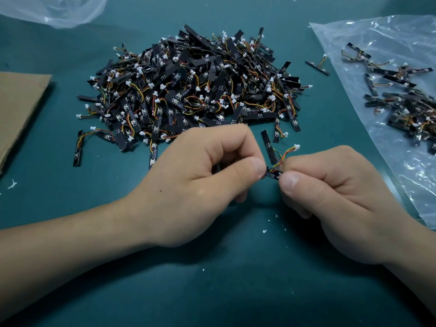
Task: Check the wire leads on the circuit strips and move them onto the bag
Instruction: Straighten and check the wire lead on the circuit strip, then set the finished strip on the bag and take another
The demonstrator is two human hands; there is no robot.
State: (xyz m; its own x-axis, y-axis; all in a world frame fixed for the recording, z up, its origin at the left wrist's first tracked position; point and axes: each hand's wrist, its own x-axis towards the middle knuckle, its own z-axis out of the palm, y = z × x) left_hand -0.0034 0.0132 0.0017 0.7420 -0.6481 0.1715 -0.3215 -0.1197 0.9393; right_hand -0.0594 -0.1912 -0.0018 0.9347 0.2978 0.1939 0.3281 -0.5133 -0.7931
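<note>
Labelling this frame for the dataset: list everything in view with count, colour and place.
pile of circuit strips: one heap, too many to count, black with red-yellow wires and white connectors, table centre
strips on bag: smaller heap, uncounted, black, right
stray strip: one, black, on the table between pile and bag
held strip: one, black, between both hands, wires rising to a white connector
bag: one, clear, right
plastic sheet: one, clear, top left
cardboard: one, brown, left edge
table: one, teal
left hand: pinches held strip's left end
right hand: pinches its right end, by the wires
</note>
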